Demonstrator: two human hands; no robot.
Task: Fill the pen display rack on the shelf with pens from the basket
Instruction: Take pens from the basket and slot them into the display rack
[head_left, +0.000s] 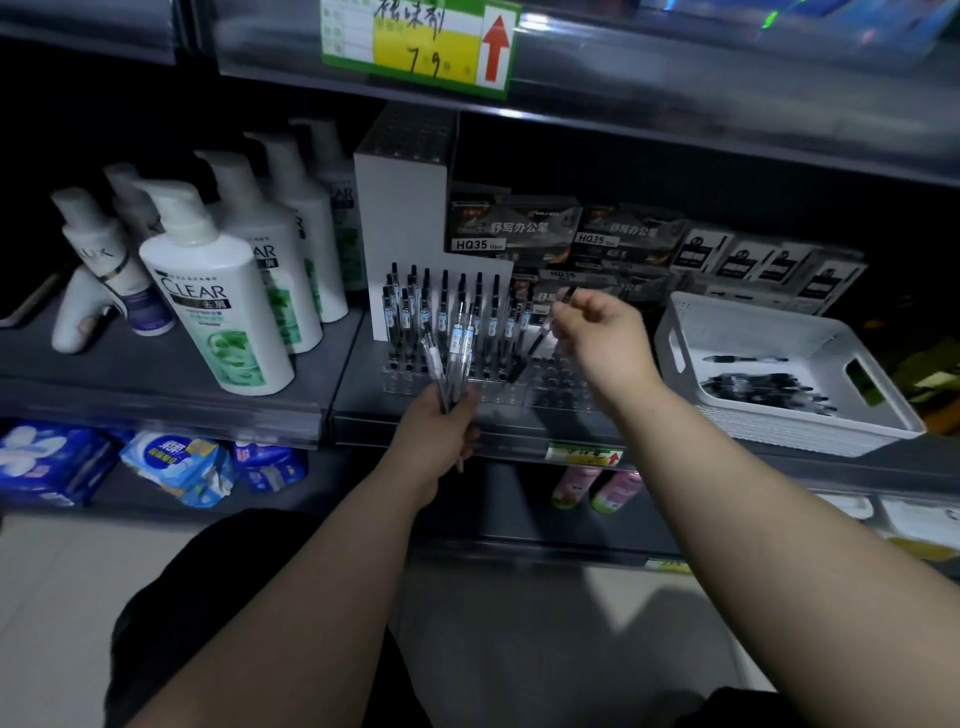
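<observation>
A single pen (527, 356) hangs tilted over the right side of the clear pen rack (550, 387) on the shelf (358, 410), its upper end pinched in the curled fingers (563, 317) of the right hand (597, 332), while the left hand (436, 441) grips a bundle of pens (453, 353) before the rack, left of the white basket (675, 332).

The front white shampoo bottle (218, 312) says "CLEAR" with "去屑" under it, and the pump bottle (106, 254) at far left shows "LUX", its first letter partly cut off. The dark pen boxes (511, 228) carry "HQ35" and "舒写办公笔". Overhead, the price tag (421, 47) bears a handwritten "7.9" beside a red up-arrow.
</observation>
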